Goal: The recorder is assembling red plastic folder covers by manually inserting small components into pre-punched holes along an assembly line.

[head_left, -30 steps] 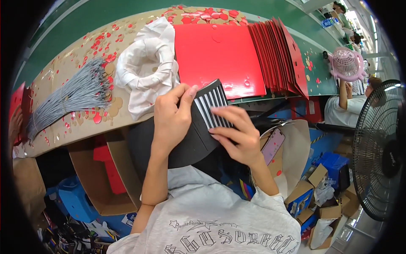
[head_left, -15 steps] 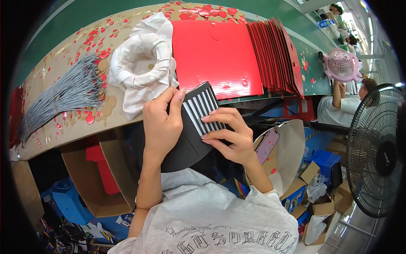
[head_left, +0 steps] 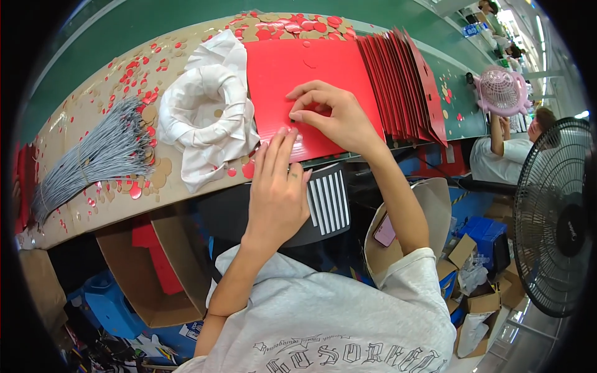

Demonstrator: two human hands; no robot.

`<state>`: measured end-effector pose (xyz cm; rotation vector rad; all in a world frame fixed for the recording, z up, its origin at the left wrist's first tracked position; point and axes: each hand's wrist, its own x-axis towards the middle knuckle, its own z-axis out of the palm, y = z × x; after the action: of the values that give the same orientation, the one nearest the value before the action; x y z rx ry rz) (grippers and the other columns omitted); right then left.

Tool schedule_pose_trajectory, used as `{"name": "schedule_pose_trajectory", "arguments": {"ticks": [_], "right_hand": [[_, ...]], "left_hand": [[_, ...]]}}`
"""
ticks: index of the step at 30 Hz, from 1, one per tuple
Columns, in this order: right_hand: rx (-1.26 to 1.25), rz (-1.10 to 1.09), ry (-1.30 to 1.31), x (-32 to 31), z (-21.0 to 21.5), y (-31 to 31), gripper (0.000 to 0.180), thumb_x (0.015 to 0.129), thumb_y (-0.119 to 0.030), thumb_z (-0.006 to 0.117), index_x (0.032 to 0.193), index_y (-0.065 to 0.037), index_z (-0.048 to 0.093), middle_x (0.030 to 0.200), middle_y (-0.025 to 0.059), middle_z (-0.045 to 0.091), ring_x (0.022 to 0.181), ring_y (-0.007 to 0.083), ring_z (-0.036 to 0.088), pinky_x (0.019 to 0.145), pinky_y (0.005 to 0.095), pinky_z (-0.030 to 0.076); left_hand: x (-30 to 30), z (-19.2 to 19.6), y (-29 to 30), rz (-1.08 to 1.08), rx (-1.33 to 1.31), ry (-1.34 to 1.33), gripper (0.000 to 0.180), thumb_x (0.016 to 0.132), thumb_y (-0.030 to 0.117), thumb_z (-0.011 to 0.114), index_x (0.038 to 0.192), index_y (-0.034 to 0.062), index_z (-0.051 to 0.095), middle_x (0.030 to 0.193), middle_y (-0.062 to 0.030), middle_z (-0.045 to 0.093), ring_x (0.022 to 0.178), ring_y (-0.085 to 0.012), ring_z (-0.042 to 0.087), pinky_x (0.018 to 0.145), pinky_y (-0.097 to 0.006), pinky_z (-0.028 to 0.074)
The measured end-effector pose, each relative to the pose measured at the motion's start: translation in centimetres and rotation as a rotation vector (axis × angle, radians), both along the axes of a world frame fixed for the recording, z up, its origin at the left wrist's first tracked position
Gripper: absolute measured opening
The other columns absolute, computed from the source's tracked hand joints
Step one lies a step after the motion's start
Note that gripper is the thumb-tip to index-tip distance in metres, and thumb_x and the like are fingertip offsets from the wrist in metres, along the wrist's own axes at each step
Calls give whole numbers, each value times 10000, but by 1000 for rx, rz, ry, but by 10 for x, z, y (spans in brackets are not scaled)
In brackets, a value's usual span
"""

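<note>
Now the right hand (head_left: pixel 336 115) rests on the flat red card sheet (head_left: pixel 298 93), its fingers curled with thumb and forefinger pinched close at a spot near the sheet's middle; whether they nip anything small there cannot be told. The left hand (head_left: pixel 278 186) lies open, fingers straight and together, fingertips pressing the sheet's near edge while the palm covers part of a black striped pad (head_left: pixel 326 202) at the bench edge. Just right of the sheet stands a leaning row of red folded cards (head_left: pixel 404 81). Left of it lies a crumpled white cloth (head_left: pixel 205 112), and further left a bundle of grey cords (head_left: pixel 93 155). The brown worktop (head_left: pixel 93 105) is scattered with red and tan punched dots. An open cardboard box (head_left: pixel 155 267) sits below, a black fan (head_left: pixel 553 217) to the right, another person (head_left: pixel 504 149) beyond.
</note>
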<state>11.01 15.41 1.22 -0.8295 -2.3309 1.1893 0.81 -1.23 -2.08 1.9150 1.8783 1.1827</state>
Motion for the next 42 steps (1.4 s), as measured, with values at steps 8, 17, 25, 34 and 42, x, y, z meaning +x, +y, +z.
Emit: {"name": "schedule_pose_trajectory", "arguments": {"ticks": [8,17,25,34,42], "right_hand": [[233,-41,17,-4,-14,-7,97,841,-86,764,929,-48,771,1073,65,697,905,160,681,773,286,549],[875,-239,-239,6,-30,35,311,928,-264,661,1197,-120,717,1232,92,643,1144,269,586,858,417,486],[699,-254,-262,-1,-17,50,274,913,-258,685,1122,-95,754,1241,101,638,1157,272,595,945,417,490],[575,-75,-438,-24,-1,115,536,830,-250,680,1325,-65,591,1298,155,634,1218,346,585,1073,451,433],[1014,-80,-122,-30,48,79,328,760,-117,753,1073,-100,660,1099,72,699,1067,286,631,1018,431,458]], "left_hand": [[-2,-1,-3,-30,26,-81,58,863,-30,609,837,-76,585,1348,-259,535,1393,-433,437,1136,-611,312],[1,-3,-1,-29,-1,-26,49,854,-42,608,843,-89,604,1364,-236,548,1403,-410,442,1132,-613,318],[-3,-4,0,-15,11,-24,72,864,-46,594,891,-104,627,1354,-207,566,1389,-399,463,1121,-599,341],[3,-6,1,0,17,25,199,835,6,647,948,-156,667,1317,-241,577,1409,-392,435,1131,-589,342],[1,-8,-3,14,100,-49,111,846,-22,602,866,-121,647,1322,-233,595,1372,-409,479,1115,-590,365]]}}
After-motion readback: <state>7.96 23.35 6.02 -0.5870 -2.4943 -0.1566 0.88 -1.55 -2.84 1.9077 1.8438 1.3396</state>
